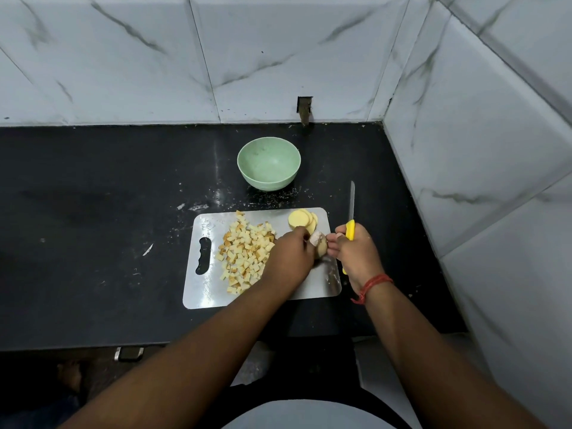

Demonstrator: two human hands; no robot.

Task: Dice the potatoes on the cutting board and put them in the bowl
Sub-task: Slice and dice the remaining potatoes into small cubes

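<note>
A steel cutting board (204,286) lies on the black counter. A heap of diced potato cubes (244,252) covers its left half. Several round potato slices (301,220) are stacked at its far right corner. My left hand (291,255) grips a potato piece (318,243) on the board. My right hand (356,255) holds a yellow-handled knife (351,218), its blade pointing away past the board's right edge, and its fingertips touch the potato piece. A pale green bowl (268,164) stands behind the board, with nothing in it.
The black counter (93,227) runs left, with crumbs scattered around the bowl and board. Marble-tiled walls (483,150) close in at the back and right. A small hole with a bracket (305,111) sits in the back wall.
</note>
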